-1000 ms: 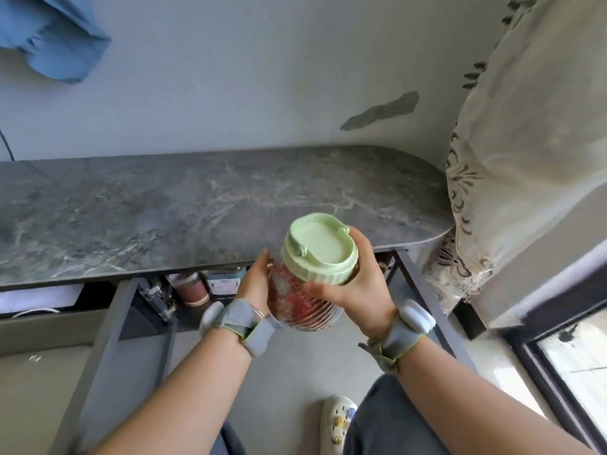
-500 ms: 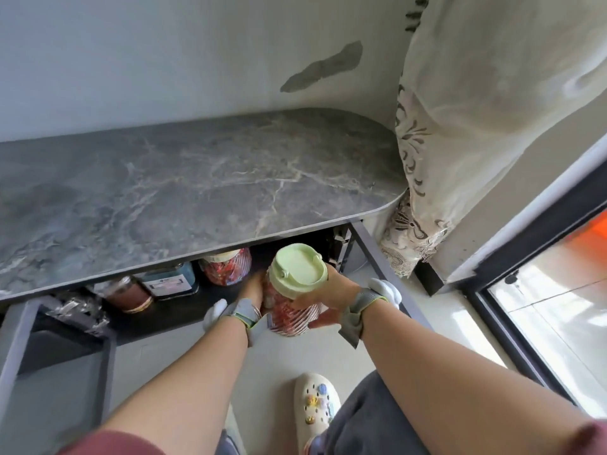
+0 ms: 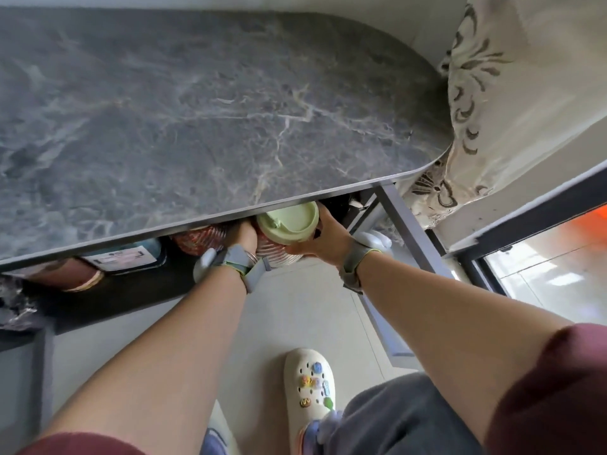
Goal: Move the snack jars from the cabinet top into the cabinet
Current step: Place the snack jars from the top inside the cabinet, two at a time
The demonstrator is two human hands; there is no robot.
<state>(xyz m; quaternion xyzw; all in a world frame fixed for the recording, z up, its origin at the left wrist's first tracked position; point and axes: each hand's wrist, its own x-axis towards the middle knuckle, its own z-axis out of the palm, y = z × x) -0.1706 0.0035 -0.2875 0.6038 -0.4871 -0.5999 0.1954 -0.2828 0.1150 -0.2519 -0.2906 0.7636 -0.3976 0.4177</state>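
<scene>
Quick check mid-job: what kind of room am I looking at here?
Probably a lived-in home room: a marble-look cabinet top, a patterned curtain beside a window, and a clog on the tiled floor.

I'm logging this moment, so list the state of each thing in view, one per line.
Green-lidded jar: lid on, upright, held at the shelf edge.
Left hand: closed on the jar.
Right hand: closed on the jar.
Second jar: on the shelf, lid hidden.
Cabinet top: bare.
</scene>
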